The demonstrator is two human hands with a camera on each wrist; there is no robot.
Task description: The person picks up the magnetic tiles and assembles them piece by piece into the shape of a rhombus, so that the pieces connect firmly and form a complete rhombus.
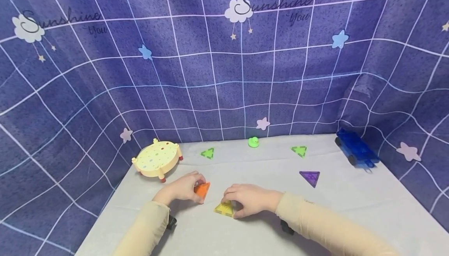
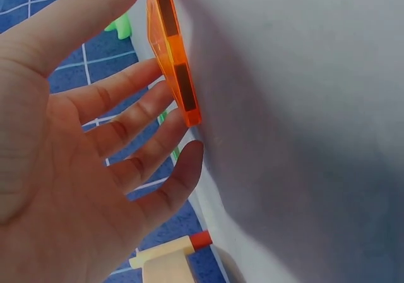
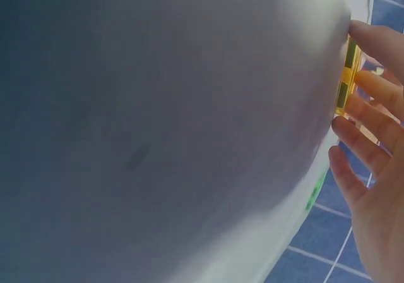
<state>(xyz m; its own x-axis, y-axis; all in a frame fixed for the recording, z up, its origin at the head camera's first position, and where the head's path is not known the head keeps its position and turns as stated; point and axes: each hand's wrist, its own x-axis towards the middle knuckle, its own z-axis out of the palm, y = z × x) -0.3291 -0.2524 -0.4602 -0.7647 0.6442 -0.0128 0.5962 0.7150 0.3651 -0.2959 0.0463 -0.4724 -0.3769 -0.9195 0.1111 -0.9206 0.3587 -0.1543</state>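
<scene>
An orange triangular tile (image 1: pixel 202 190) is pinched between the thumb and fingers of my left hand (image 1: pixel 184 188). In the left wrist view the orange tile (image 2: pixel 173 55) stands on edge against the fingertips of my left hand (image 2: pixel 95 131). To its right in the head view, my right hand (image 1: pixel 250 199) grips a yellow triangular tile (image 1: pixel 223 209) by its right side, low at the cloth. The right wrist view shows the yellow tile (image 3: pixel 346 78) edge-on between the thumb and fingers of my right hand (image 3: pixel 379 144). A gap separates the two tiles.
Behind lie two green triangles (image 1: pixel 208 153) (image 1: pixel 299 151) and a green duck (image 1: pixel 253 142). A round yellow toy table (image 1: pixel 157 158) stands back left. At right are a purple triangle (image 1: pixel 310 178) and a blue toy vehicle (image 1: pixel 356 147). A patterned curtain (image 1: pixel 224 92) borders the white cloth.
</scene>
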